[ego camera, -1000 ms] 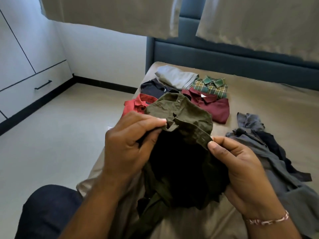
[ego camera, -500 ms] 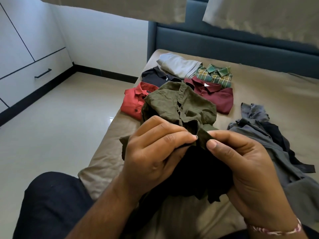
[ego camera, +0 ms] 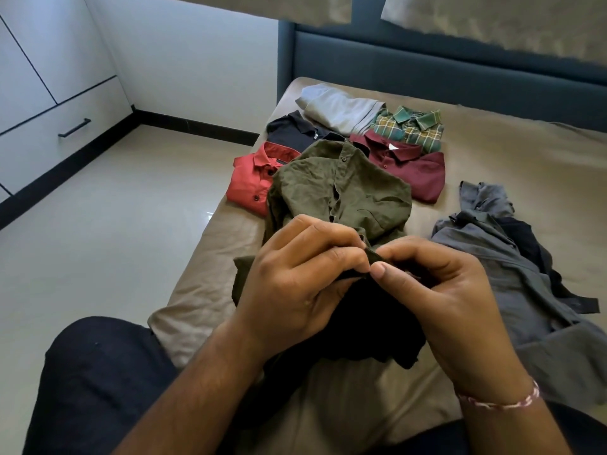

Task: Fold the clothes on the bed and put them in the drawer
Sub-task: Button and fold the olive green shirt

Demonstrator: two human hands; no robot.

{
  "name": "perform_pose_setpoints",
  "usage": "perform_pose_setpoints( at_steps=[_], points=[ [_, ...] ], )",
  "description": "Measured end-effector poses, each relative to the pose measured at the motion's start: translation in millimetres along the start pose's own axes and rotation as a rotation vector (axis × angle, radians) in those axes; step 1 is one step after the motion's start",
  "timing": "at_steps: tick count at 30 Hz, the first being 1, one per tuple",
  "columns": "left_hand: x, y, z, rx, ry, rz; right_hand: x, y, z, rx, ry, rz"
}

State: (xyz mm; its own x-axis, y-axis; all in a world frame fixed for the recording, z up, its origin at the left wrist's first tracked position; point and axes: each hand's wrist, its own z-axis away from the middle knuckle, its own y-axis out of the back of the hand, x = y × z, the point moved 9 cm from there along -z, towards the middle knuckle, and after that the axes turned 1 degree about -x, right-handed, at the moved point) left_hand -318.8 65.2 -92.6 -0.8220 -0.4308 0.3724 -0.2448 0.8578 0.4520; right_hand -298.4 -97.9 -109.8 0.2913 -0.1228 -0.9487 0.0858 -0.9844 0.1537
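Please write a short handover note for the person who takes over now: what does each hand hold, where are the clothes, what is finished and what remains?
Left hand and right hand: both pinch the front edge of the olive shirt, close together, apparently at its buttons.
Done: five folded garments lie in a group on the bed: red shirt, dark shirt, grey garment, plaid shirt, maroon shirt.
Left: fold the olive shirt, then the unfolded grey and dark pile on the right. The drawer is shut; nothing is put away yet.
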Motion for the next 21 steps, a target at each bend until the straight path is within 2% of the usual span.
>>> perform_pose_setpoints(
  at_steps=[3,8,11,17,21],
  points=[
    [-8,-10,10,-0.053,0.014,0.032,12,-3,-1,-0.076,0.032,0.068],
    [-29,-30,27,-0.098,0.115,0.129,53,-7,2,-0.102,-0.109,-0.005],
    [-40,-39,36,-0.099,0.187,0.15,71,-7,1,-0.102,-0.132,0.019],
    [-67,-46,48,-0.158,0.354,0.181,76,-8,-1,-0.038,-0.07,0.166],
    [-74,-44,52,-0.133,0.374,0.12,72,-9,1,0.031,0.02,0.273]
  ],
)
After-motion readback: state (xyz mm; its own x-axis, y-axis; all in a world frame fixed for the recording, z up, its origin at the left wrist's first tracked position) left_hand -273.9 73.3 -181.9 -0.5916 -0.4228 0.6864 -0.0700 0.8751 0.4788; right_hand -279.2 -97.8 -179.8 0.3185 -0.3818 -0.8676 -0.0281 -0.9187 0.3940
